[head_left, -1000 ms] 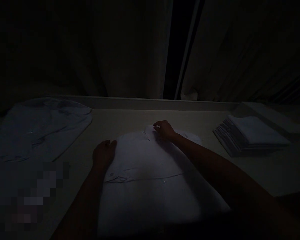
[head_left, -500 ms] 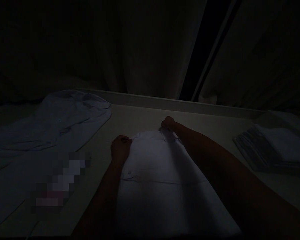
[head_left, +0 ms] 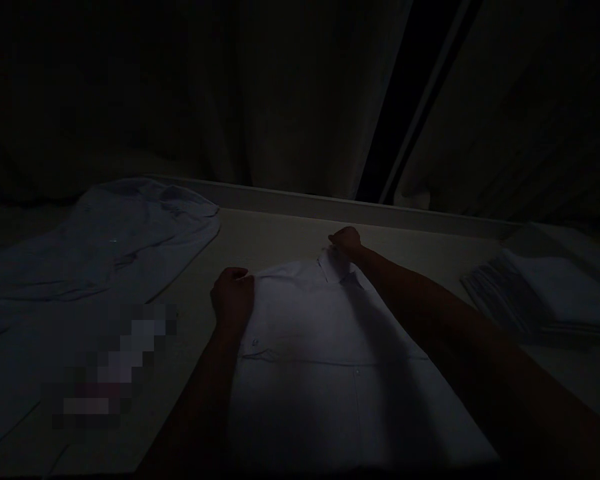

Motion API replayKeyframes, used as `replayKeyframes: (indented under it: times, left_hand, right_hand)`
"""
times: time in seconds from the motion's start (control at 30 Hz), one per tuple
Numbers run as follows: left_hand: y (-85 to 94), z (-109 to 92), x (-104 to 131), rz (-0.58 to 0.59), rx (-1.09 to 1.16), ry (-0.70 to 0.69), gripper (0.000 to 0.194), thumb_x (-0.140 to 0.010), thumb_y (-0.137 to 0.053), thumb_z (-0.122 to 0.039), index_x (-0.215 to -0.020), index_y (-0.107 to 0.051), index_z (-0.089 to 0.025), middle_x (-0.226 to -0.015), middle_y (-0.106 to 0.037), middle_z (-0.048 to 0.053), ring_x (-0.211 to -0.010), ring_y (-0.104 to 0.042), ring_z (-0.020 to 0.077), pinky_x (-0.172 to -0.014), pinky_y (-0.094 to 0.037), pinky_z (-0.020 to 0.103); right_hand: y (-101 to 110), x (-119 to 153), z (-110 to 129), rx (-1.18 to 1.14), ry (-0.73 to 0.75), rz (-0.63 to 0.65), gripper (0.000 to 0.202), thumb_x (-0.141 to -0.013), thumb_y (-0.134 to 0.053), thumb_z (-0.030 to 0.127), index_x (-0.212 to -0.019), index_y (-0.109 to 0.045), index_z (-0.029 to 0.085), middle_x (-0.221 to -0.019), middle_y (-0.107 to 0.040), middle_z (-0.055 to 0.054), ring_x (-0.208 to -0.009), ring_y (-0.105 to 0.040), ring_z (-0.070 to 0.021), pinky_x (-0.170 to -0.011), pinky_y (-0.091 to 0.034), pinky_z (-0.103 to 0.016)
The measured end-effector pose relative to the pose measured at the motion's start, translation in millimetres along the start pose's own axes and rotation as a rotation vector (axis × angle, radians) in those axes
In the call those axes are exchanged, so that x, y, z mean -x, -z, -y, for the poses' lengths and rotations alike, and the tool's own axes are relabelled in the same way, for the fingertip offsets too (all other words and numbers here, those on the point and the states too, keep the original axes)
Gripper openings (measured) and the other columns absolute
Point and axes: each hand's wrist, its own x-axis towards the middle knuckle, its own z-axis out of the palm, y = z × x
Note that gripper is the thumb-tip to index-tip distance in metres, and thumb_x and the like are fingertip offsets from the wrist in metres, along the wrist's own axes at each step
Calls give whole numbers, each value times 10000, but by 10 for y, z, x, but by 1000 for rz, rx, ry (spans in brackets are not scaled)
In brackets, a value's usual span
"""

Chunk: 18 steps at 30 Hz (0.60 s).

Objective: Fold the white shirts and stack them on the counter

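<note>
A white buttoned garment [head_left: 300,320] lies spread on the pale table top, its far edge toward the curtains and a crease running across its middle. At its far left corner my left hand [head_left: 233,293] is closed on the fabric. My right hand [head_left: 347,243] pinches a small flap of the same garment at the far right, lifted a little from the rest. The light is very dim, so the fingertips are hard to make out.
Another white garment [head_left: 145,233] lies rumpled at the left, near a pixelated patch. A stack of folded pale cloths [head_left: 560,287] sits at the right. Behind the table's raised back edge [head_left: 290,203] hang dark curtains [head_left: 300,100].
My left hand has shifted slightly left and my right hand slightly right, up and away. The garment's far edge looks wider, and the flap at the right stands out more.
</note>
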Motion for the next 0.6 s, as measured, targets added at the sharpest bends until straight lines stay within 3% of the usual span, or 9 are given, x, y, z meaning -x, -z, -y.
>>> replayKeyframes:
  times: [0.1,0.2,0.27,0.33,0.4,0.5,0.6]
  left_hand:
    - [71,-227,195,-64,-60,-211,349,-850,-504,-379,-1120,-631,-198,-1109,-676,87,-995,-634,233,-887,-473,368]
    - [1,-373,441,82,-179,-528,444,-925,-395,-405,-1252,-582,-169,-1296,-613,110,-1200,-557,242,-1025,-410,374]
    - [-107,-339,550,183,-326,-672,517,-941,-362,-443,-1360,-514,-182,-1455,-489,119,-1365,-408,282,-1118,-305,435]
    - [-215,-198,579,209,-476,-684,587,-935,-344,-516,-1437,-439,-226,-1551,-351,125,-1439,-273,339,-1141,-219,528]
    - [-285,-12,545,221,-568,-630,656,-917,-326,-593,-1477,-378,-256,-1578,-288,140,-1449,-236,373,-1129,-199,567]
    - [-319,189,467,223,-622,-602,737,-894,-300,-655,-1513,-302,-254,-1596,-232,156,-1455,-215,376,-1135,-181,547]
    - [-323,225,430,218,-647,-599,756,-890,-281,-667,-1524,-267,-255,-1597,-225,163,-1458,-205,375,-1139,-163,538]
  right_hand:
    - [-19,290,-19,84,232,0,273,-935,-511,238,-1138,-648,118,-1163,-670,-137,-1100,-602,-220,-941,-427,-315]
    - [-216,713,-91,295,675,59,406,-993,-412,327,-1316,-550,123,-1398,-533,-149,-1302,-467,-245,-1095,-321,-378]
    - [-388,943,-177,427,842,78,508,-997,-392,417,-1408,-467,128,-1523,-384,-143,-1423,-296,-285,-1165,-204,-447]
    - [-531,1061,-285,499,850,102,568,-999,-351,487,-1466,-398,168,-1567,-304,-115,-1460,-203,-307,-1177,-145,-504]
    - [-621,1072,-384,512,781,134,596,-1003,-283,537,-1499,-345,213,-1577,-286,-91,-1463,-195,-307,-1169,-155,-532]
    - [-666,1010,-446,487,709,158,624,-998,-215,584,-1522,-291,254,-1588,-258,-65,-1469,-178,-290,-1168,-155,-534]
    - [-629,1023,-387,478,711,184,620,-997,-227,587,-1518,-295,259,-1590,-254,-56,-1475,-161,-273,-1176,-140,-524]
